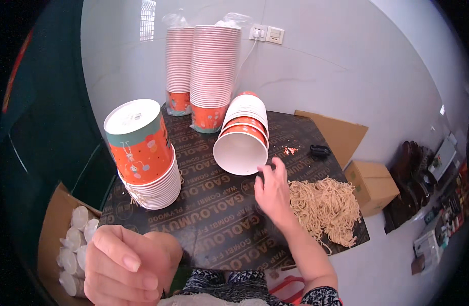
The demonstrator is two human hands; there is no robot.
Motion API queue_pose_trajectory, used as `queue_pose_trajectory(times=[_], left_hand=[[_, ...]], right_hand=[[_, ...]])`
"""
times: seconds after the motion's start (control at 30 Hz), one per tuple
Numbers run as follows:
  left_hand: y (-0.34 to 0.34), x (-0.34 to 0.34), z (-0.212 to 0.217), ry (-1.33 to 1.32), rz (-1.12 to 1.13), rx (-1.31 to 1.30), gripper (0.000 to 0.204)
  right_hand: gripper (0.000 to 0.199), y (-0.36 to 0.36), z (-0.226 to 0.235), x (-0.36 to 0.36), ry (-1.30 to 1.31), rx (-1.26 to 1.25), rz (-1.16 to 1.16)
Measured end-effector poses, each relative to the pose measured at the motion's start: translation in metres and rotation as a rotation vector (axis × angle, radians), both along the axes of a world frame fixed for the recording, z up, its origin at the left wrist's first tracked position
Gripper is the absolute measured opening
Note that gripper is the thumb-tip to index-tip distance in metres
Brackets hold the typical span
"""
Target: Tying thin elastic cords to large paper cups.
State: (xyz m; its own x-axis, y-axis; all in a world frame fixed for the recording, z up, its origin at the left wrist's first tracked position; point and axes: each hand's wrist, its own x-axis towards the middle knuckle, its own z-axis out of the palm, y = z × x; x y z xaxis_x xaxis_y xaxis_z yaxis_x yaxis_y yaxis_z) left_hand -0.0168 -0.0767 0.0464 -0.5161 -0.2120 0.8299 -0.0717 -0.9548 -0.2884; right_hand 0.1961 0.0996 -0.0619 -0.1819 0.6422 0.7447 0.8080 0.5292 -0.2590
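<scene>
Right hand (271,191): positioned over the dark printed counter (214,224), fingers loosely spread and extended toward 12 o'clock. The fingertips sit at the lower rim of the tipped cup stack (243,135); whether they touch it cannot be told. The grip encloses nothing.

Tipped cup stack: a nest of orange-and-white paper cups lying on its side near counter centre, open mouth facing the camera, at 11 o'clock from the right hand.

Left hand (128,265): raised close to the camera at 7 o'clock of the view, fingers curled into a loose fist. Whether the grip holds anything cannot be told.

Surrounding items:
- Pile of tan rubber bands (326,206), at 3 o'clock just beside the right hand.
- Inverted cup stack (142,155), base up, at 9 o'clock from the tipped stack and well apart from it.
- Two tall upright cup stacks (201,71), in clear wrap, at 12 o'clock against the wall.
- Small black object (319,150) at the 2 o'clock counter edge.
- Cardboard box of white lids (74,245) below the counter at 8 o'clock.
- Closed cardboard box (372,186) on the floor at 3 o'clock.
</scene>
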Motion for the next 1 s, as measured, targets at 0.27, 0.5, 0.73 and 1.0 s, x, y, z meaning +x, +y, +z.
queue_pose_trajectory(times=[0.27,0.5,0.73,1.0], left_hand=[[-0.006,-0.003,0.000,0.022,0.020,0.034,0.037],[0.004,-0.001,0.006,0.051,0.004,0.000,0.035],[0.006,-0.008,0.004,0.065,0.048,-0.005,0.033],[0.005,-0.006,0.006,0.066,0.102,-0.041,0.032]], right_hand=[[0.033,0.047,-0.007,0.004,-0.212,-0.173,-0.015],[0.012,0.062,-0.020,0.012,-0.205,0.165,0.155],[0.007,0.029,0.025,0.013,-0.016,0.181,0.169],[0.020,0.004,0.053,0.018,0.118,-0.384,0.159]])
